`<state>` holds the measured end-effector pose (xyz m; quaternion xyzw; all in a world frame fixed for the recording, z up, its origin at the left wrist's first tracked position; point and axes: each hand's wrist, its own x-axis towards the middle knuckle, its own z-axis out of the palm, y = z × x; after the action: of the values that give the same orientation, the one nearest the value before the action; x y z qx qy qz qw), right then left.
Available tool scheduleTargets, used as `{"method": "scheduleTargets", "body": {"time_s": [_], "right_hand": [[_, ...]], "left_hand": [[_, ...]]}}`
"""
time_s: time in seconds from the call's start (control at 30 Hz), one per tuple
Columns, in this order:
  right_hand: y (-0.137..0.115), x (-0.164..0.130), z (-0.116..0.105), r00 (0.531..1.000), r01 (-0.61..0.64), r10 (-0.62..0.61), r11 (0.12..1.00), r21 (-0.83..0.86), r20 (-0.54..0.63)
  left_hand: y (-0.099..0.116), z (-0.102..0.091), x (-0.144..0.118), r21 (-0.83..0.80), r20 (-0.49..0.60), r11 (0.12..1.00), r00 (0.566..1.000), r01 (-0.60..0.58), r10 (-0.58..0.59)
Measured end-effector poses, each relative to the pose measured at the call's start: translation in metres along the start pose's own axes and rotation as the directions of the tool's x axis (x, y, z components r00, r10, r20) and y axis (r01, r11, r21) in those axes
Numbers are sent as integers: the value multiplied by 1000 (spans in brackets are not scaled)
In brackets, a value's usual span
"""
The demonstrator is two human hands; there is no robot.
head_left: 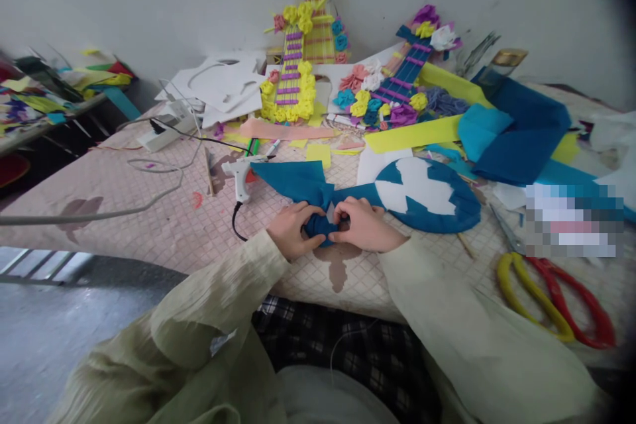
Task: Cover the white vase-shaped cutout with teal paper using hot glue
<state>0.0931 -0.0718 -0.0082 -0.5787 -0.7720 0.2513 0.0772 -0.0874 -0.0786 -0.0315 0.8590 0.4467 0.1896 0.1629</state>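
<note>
In the head view a cutout with a large oval end (pixel 464 209) lies on the table, wrapped in dark blue paper around a white middle. Its narrow part runs left to a smaller end (pixel 318 225), also covered in blue paper, near the table's front edge. My left hand (pixel 291 232) is closed on the left side of that smaller end, thumb in front. On its right side, my right hand (pixel 368 225) pinches the blue paper. A loose flap of blue crepe paper (pixel 293 179) spreads out behind my left hand. A white glue gun (pixel 242 179) rests just left of this flap.
Scissors with yellow and red handles (pixel 556 298) lie at the right. Paper-flower-trimmed guitar shapes (pixel 293 79) lean on the wall. Blue paper sheets (pixel 527 126) pile up at the back right. A grey cable (pixel 124 217) crosses the left side, near a power strip (pixel 166 129).
</note>
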Motion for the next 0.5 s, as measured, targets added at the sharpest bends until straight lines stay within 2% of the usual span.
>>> {"method": "scheduleTargets", "body": {"time_s": [0.1, 0.2, 0.33, 0.5], "right_hand": [[1, 2, -4, 1000, 17, -18, 999, 29, 20], [3, 3, -2, 1000, 21, -20, 997, 80, -15], [-1, 5, 3, 997, -14, 17, 999, 33, -77], [3, 6, 2, 997, 14, -12, 999, 29, -70]], "left_hand": [[-1, -1, 0, 4, 19, 1000, 1000, 11, -11], [-3, 0, 1, 6, 34, 1000, 999, 23, -23], [-3, 0, 1, 3, 29, 1000, 999, 17, -17], [-2, 0, 0, -9, 41, 1000, 999, 20, -20]]}}
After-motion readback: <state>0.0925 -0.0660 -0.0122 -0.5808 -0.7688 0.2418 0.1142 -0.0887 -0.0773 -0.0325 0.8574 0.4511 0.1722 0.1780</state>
